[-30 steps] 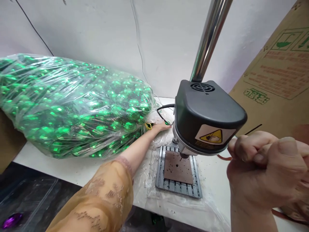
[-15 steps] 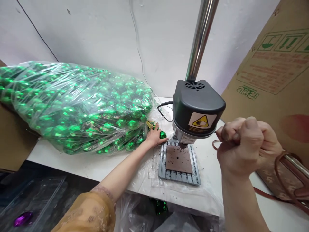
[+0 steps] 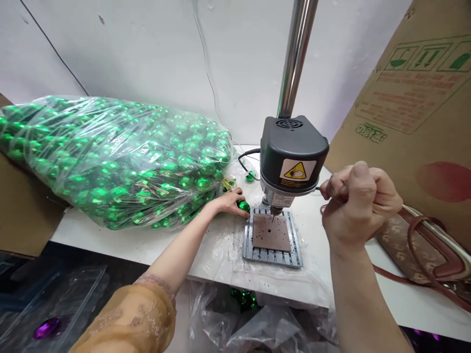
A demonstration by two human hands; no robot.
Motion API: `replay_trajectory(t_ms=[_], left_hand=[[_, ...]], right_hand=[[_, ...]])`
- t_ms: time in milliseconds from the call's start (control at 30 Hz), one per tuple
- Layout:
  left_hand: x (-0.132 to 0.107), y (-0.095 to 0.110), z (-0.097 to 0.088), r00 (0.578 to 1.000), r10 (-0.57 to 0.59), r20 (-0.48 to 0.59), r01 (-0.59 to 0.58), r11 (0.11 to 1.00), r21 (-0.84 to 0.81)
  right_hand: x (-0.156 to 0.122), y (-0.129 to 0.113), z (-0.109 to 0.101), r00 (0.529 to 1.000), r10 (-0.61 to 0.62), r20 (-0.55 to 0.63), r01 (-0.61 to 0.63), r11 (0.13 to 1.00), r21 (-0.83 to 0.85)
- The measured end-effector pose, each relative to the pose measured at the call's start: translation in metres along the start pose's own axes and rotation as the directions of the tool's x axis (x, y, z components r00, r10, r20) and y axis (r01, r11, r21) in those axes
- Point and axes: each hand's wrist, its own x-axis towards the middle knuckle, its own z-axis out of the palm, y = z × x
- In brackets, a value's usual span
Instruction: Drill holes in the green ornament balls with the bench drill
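In the head view, the left hand grasps a green faceted ball between thumb and fingers, just beside the slotted base plate. From the ball, the brown board on that plate, below the drill head, lies at about four o'clock. The ball looks round, partly covered by fingers, so no long axis shows. The left hand is clearly the nearer; from the right hand, well apart, the ball is at nine o'clock. That right hand is clenched, seemingly around the thin dark lever, with the drill head at ten o'clock. A bulging clear bag of green balls lies between nine and ten o'clock from the left hand.
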Motion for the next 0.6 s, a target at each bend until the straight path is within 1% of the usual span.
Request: replay_trajectory(t_ms=[67,100,200,267,333,433,500,533,600], left_hand=[[-0.006,0.005,0.004,0.998,0.051,0.027,-0.052,0.997,0.053],[-0.011,0.008,0.008,0.999,0.052,0.013,-0.053,0.995,0.087],[-0.032,0.011,0.025,0.995,0.0,-0.099,0.016,0.988,0.154],[-0.048,0.01,0.037,0.986,-0.003,-0.165,0.03,0.987,0.16],[-0.06,0.007,0.047,0.976,0.033,-0.213,-0.001,0.989,0.148],[-0.069,0.003,0.057,0.96,0.093,-0.264,-0.066,0.992,0.11],[-0.071,0.002,0.059,0.937,0.108,-0.333,-0.094,0.994,0.056],[-0.072,0.003,0.059,0.917,0.102,-0.385,-0.105,0.994,0.012],[-0.074,0.007,0.059,0.862,0.051,-0.504,-0.126,0.985,-0.115]], right_hand=[[0.0,0.0,-0.001,1.0,-0.002,0.006,0.002,1.0,0.004],[0.0,0.0,-0.001,1.0,-0.001,0.009,0.001,1.0,0.006],[0.0,0.0,-0.002,1.0,0.0,0.016,-0.001,1.0,0.011],[0.0,0.0,-0.002,1.0,0.001,0.018,-0.001,1.0,0.023],[0.0,0.001,-0.002,1.0,-0.001,0.018,0.001,0.999,0.033],[0.0,0.001,-0.001,1.0,0.003,0.02,-0.004,1.0,0.025],[0.0,0.002,-0.002,1.0,0.002,0.014,-0.002,1.0,0.03],[0.0,0.002,-0.002,1.0,0.0,0.011,-0.001,0.999,0.036],[0.0,0.002,-0.002,1.0,-0.003,0.008,0.003,0.999,0.044]])
